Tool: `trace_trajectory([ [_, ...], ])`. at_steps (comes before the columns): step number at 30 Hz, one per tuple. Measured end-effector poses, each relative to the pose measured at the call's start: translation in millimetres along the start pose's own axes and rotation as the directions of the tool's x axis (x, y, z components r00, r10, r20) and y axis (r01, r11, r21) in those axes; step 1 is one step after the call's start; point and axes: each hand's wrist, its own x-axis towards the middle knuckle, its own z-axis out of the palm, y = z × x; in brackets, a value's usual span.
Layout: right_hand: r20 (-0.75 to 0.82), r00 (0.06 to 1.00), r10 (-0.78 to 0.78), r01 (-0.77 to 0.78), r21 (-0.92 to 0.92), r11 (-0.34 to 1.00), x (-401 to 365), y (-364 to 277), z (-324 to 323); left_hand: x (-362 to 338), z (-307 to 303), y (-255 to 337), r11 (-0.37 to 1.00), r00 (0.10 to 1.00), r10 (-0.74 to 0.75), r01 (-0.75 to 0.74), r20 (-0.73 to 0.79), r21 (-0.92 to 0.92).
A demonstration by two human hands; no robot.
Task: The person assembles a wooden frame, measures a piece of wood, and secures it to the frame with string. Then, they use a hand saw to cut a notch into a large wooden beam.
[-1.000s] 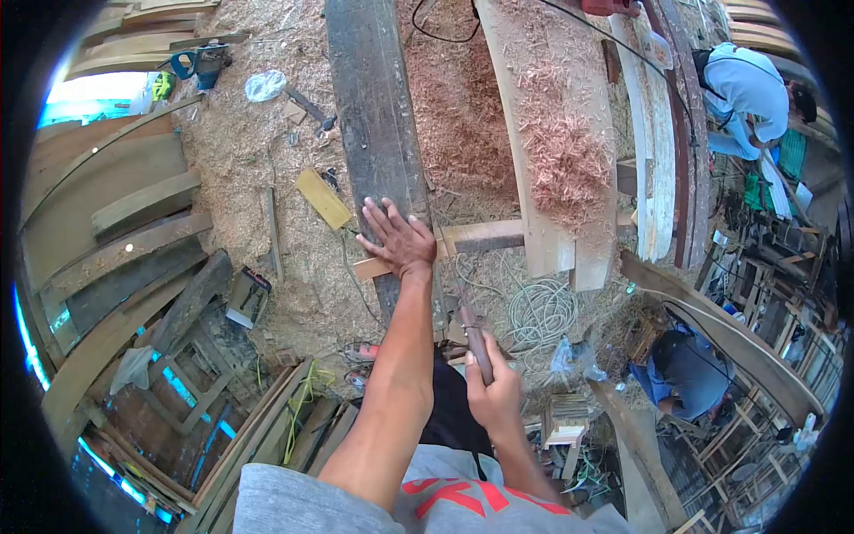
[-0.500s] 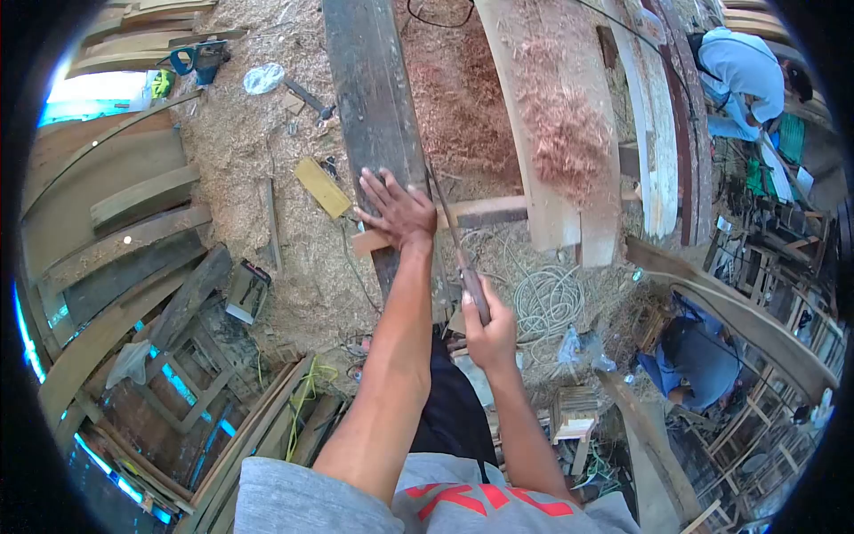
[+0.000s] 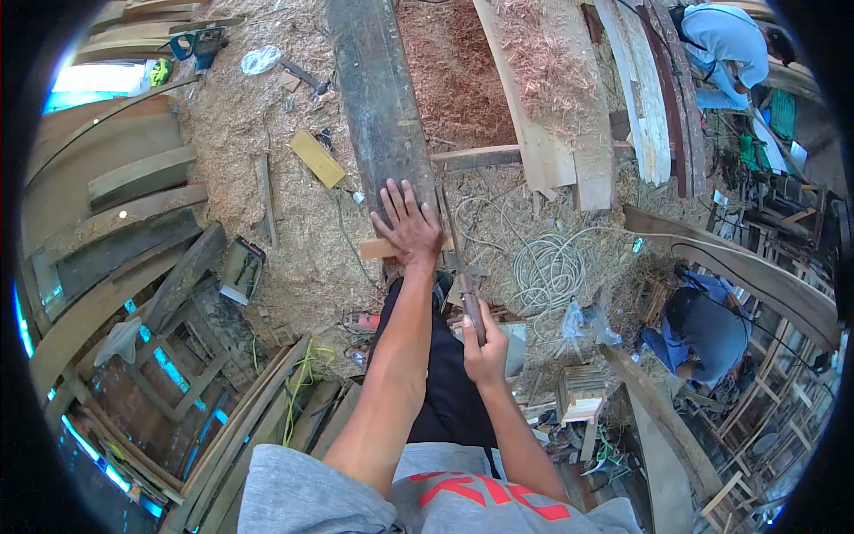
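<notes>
My left hand (image 3: pixel 412 227) lies flat with fingers spread on the near end of a long, dark, worn plank (image 3: pixel 378 98). Beneath its palm, a short pale wood block (image 3: pixel 382 248) crosses the plank and sticks out on the left. My right hand (image 3: pixel 485 349) is closed round the brown handle (image 3: pixel 471 307) of a long, narrow-bladed tool. The blade (image 3: pixel 454 233) points away from me, along the plank's right side. I see it edge-on, so its exact kind cannot be made out.
Sawdust covers the ground. A yellow block (image 3: pixel 318 159) and a hammer-like tool (image 3: pixel 304 76) lie left of the plank; coiled rope (image 3: pixel 550 274) lies right. Shavings cover a pale board (image 3: pixel 560 80). Two people, one crouching (image 3: pixel 725 44) and one below (image 3: pixel 707 329), are at right.
My view has shifted back, so the ground and boards sit higher in it. Left hand, block and tool have come nearer to me along the plank. The right hand keeps its grip.
</notes>
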Motion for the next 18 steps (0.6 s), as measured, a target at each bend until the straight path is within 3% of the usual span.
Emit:
trace_trajectory([
  [2,0.000,1.000,-0.030,0.030,-0.016,0.999,-10.2,5.3,-0.7,-20.6,-3.7,-9.9,1.000,1.000,0.011,-0.011,0.006,-0.004],
  [5,0.006,1.000,-0.022,0.022,-0.022,1.000,-21.1,16.5,-2.1,-30.4,-7.9,-15.4,0.988,0.999,-0.024,0.030,0.044,-0.150],
  [8,0.047,0.998,0.032,-0.030,-0.039,0.999,-21.2,17.8,-4.1,-30.4,-10.9,-15.5,0.965,0.983,-0.168,0.149,-0.070,-0.215],
  [12,0.062,0.998,0.020,-0.015,-0.079,0.997,-21.9,8.9,-7.0,-25.6,8.9,-5.4,0.931,0.927,-0.345,0.319,-0.147,-0.176],
  [15,-0.028,0.976,-0.215,0.213,-0.056,0.975,-18.2,19.5,-1.8,-24.9,13.8,-2.1,0.919,0.914,-0.381,0.358,-0.142,-0.162],
  [18,-0.067,0.993,-0.095,0.091,-0.051,0.995,-26.1,-6.8,-7.0,-24.1,10.5,-1.0,0.931,0.919,-0.361,0.346,-0.160,-0.114],
])
